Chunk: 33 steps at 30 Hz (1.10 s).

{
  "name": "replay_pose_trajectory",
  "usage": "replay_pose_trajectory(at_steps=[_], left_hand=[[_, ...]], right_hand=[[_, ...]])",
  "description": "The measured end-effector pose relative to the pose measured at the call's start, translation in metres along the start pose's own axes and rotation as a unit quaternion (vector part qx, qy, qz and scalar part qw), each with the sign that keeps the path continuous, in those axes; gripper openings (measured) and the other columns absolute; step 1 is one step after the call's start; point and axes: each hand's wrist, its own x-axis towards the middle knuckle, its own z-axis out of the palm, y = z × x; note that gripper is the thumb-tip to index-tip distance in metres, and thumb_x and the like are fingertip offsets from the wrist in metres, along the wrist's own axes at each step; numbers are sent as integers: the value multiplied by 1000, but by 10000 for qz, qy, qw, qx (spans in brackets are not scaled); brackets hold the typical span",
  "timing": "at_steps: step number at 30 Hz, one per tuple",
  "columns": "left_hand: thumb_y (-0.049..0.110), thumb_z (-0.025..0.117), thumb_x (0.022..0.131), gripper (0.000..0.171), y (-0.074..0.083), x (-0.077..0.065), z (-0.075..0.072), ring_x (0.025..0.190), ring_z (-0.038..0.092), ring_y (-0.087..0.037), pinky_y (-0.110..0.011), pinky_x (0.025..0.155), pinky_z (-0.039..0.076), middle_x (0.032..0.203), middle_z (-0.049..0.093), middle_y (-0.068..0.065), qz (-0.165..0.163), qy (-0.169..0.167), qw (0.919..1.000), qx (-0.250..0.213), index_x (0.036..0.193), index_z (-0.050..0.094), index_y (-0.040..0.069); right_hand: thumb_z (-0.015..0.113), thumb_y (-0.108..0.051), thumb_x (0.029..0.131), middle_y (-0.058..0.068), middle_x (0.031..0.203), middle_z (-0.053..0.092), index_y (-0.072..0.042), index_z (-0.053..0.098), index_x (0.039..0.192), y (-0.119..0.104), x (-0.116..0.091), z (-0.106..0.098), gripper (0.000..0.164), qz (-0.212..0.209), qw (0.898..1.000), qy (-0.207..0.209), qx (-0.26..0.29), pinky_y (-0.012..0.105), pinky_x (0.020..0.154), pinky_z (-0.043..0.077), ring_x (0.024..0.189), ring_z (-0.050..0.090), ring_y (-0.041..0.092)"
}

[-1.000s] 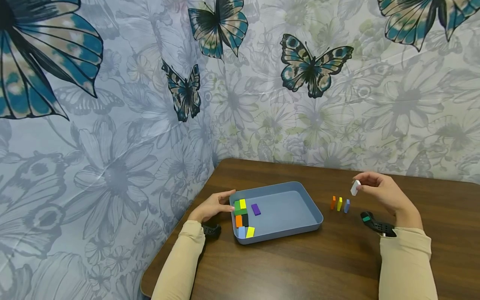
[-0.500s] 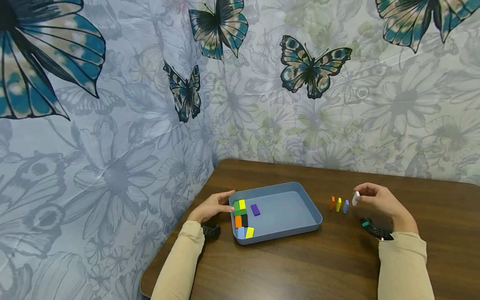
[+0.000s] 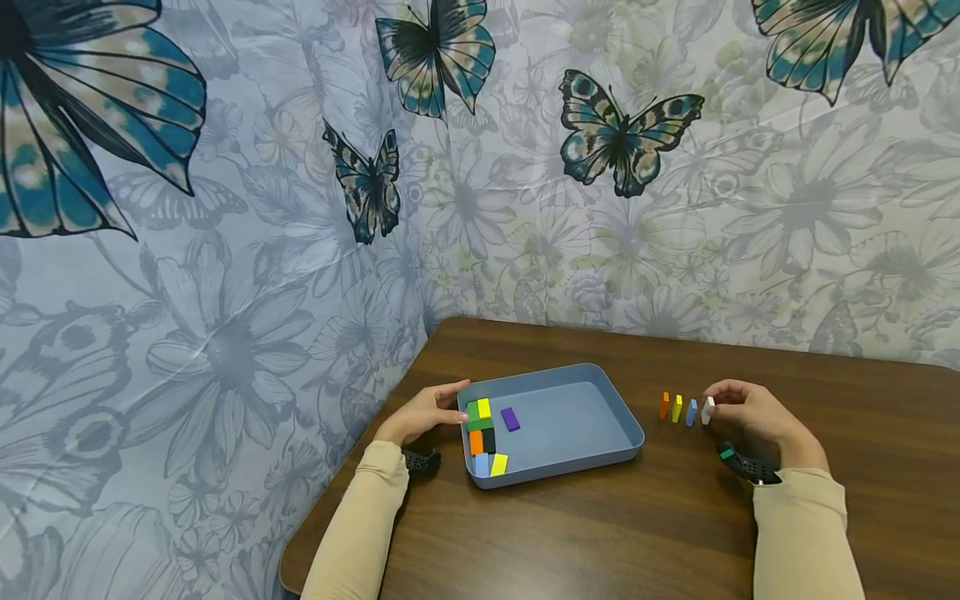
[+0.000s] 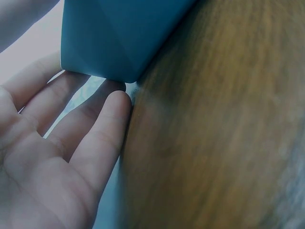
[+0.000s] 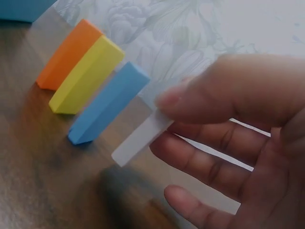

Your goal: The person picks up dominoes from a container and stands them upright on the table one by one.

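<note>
My right hand (image 3: 757, 414) pinches a white domino-like block (image 5: 138, 142) between thumb and fingers, upright and close over the table. Left of it, an orange block (image 3: 663, 406), a yellow block (image 3: 677, 408) and a light-blue block (image 3: 692, 412) stand on end in a row with small gaps. My left hand (image 3: 423, 415) holds the left side of a blue-grey tray (image 3: 555, 479), thumb over the rim and fingers along the outside wall. Flat at the tray's left end lie several coloured blocks, among them a green block (image 3: 480, 424) and a black block (image 3: 489, 440). A purple block (image 3: 510, 419) lies apart.
The brown wooden table (image 3: 600, 542) meets a butterfly-patterned wall covering (image 3: 517, 208) behind and at the left. Wrist-worn devices sit on both arms, including a black one (image 3: 750, 467) below the right hand.
My right hand has lowered the white block from above the row to the right end beside the light-blue block. The left hand and the tray stay in place.
</note>
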Motion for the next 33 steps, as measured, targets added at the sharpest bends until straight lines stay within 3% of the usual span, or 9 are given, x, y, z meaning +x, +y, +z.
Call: replay_pose_trajectory(at_steps=[12, 27, 33], left_hand=[[14, 71, 93, 75, 1, -2, 0, 152, 20, -43, -58, 121, 26, 165, 27, -12, 49, -33, 10000, 22, 157, 33, 9], [16, 72, 93, 75, 0, -2, -1, 151, 20, -47, -59, 120, 26, 165, 27, -14, -8, 21, 10000, 83, 157, 34, 10], [18, 73, 92, 76, -1, -1, -1, 152, 19, -43, -57, 120, 27, 166, 26, -12, -43, -10, 10000, 21, 157, 34, 11]], right_hand=[[68, -10, 94, -3, 94, 68, 12, 58, 114, 7, 4, 6, 31, -108, 9996, 17, -248, 22, 72, 53, 81, 59, -4], [66, -4, 93, -9, 90, 68, 17, 54, 115, 5, 3, 8, 32, -215, 9993, -201, 228, 21, 72, 54, 80, 61, 0], [67, -7, 94, 2, 99, 69, 16, 55, 118, 0, 1, 5, 35, -217, 9995, -219, -119, 21, 74, 53, 84, 60, -5]])
